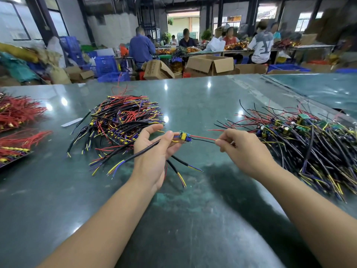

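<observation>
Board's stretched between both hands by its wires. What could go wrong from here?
1. The right hand pinches the thin red and black leads almost straight; a harder pull might tear them from the small green circuit board, which the left hand holds.
2. The black sheathed cables hanging from the left hand could slip out.
3. The right hand is close to the tangled pile of wired boards; stray wires could snag.

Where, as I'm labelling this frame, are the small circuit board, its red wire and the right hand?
small circuit board (183, 136): head view, on its green top.
red wire (202, 137): head view, on its straight stretch just right of the board.
right hand (245, 151): head view, on the back of the hand.
</observation>
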`<state>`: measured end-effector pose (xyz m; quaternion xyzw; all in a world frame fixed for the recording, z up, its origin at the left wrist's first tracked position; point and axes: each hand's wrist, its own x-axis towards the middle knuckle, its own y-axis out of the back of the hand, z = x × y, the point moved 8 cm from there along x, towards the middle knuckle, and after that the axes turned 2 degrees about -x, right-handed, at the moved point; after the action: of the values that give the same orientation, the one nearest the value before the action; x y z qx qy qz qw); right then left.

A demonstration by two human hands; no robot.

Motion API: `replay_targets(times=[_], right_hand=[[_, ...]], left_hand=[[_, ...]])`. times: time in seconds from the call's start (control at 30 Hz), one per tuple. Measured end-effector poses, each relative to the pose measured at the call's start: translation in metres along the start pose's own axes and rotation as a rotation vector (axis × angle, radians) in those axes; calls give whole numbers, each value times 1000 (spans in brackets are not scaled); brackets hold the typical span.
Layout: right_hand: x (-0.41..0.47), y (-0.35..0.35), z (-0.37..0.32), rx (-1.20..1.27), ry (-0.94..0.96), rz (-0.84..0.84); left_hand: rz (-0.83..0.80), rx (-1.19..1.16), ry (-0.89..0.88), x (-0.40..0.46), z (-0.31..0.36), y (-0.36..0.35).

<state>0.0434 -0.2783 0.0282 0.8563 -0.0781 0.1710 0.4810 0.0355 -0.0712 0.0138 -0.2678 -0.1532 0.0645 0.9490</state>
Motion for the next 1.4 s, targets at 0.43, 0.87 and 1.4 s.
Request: replay_targets(times=[0.43,0.87,1.4], right_hand=[[6,-1,36,737,-198,-51],[-16,-38,9,1497,-558,-305],[-19,-48,-24,1544,-382,-228]], left_hand=[[80,4,46,8,-3,16],[120,-17,4,3,-5,12],[-149,577,13,-12,-12,-21]])
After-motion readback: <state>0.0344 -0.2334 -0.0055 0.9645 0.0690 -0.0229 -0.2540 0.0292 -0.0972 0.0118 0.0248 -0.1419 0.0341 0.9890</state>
